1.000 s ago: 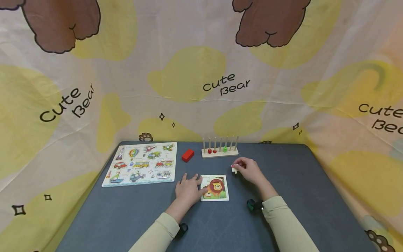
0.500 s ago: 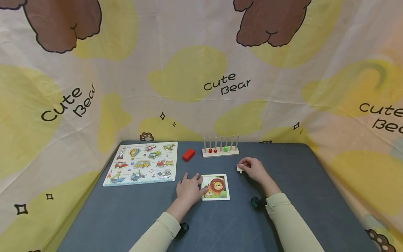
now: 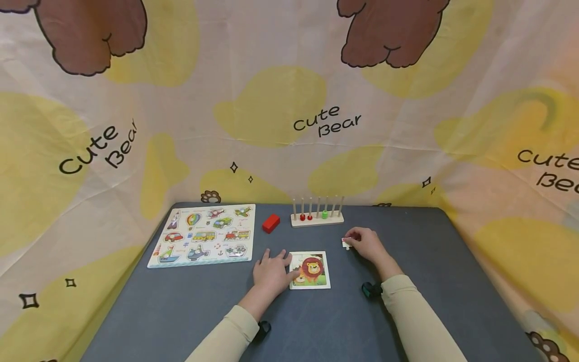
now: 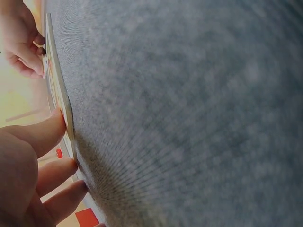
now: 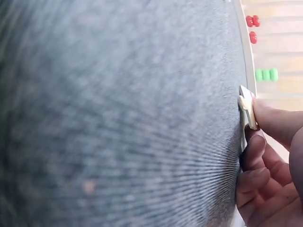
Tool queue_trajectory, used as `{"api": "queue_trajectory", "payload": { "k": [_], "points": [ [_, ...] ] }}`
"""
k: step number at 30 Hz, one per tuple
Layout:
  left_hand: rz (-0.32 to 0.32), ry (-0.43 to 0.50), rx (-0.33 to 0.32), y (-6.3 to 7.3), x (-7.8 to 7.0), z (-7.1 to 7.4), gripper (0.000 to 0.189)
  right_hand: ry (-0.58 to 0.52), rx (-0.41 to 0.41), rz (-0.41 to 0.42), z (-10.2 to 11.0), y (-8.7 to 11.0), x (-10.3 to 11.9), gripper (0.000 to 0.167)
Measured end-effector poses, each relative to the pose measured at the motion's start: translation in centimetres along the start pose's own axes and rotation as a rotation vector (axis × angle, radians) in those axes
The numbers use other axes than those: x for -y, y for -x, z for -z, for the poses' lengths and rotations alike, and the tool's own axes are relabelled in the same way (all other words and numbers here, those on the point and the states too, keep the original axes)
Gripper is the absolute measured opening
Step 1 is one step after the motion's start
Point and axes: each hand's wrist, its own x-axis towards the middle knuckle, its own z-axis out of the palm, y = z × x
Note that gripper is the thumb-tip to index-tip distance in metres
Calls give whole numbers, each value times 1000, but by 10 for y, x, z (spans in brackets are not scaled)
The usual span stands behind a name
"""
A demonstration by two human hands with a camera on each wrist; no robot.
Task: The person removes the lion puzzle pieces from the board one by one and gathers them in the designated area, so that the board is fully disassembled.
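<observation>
A small square jigsaw puzzle (image 3: 313,271) with a lion picture and a white frame lies flat at the middle of the table. My left hand (image 3: 269,270) rests at its left side, fingers spread, and the thumb (image 4: 49,128) lies on the puzzle's edge. Right of the puzzle's far corner, my right hand (image 3: 368,247) pinches a small white-edged puzzle piece (image 5: 246,108) between thumb and fingers, close over the table. In the head view the fingers partly cover this piece, and a knob sticks out on its near side.
A large vehicle picture board (image 3: 203,236) lies at the left. Beyond the puzzle are a red block (image 3: 271,223) and a wooden peg rack (image 3: 317,219) with red and green beads. A patterned cloth (image 3: 271,100) hangs behind the dark table (image 3: 312,327).
My right hand has shifted a little to the right with the puzzle piece, away from the lion puzzle, then stayed nearly still. The left hand keeps its place on the puzzle's edge.
</observation>
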Motion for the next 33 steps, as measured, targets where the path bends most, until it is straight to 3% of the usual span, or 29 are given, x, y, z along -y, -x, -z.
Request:
{"api": "queue_trajectory", "payload": {
  "k": [7,16,33],
  "points": [
    [2,-6,6,-1,0,-1,65,57,21,22,1,-1,0,17],
    [3,6,1,0,-1,-1,65,9,7,2,8,4,4,18],
    [-7,-6,-4,-2,1,-2,65,-69,-26,74,15,15,40,20]
  ]
}}
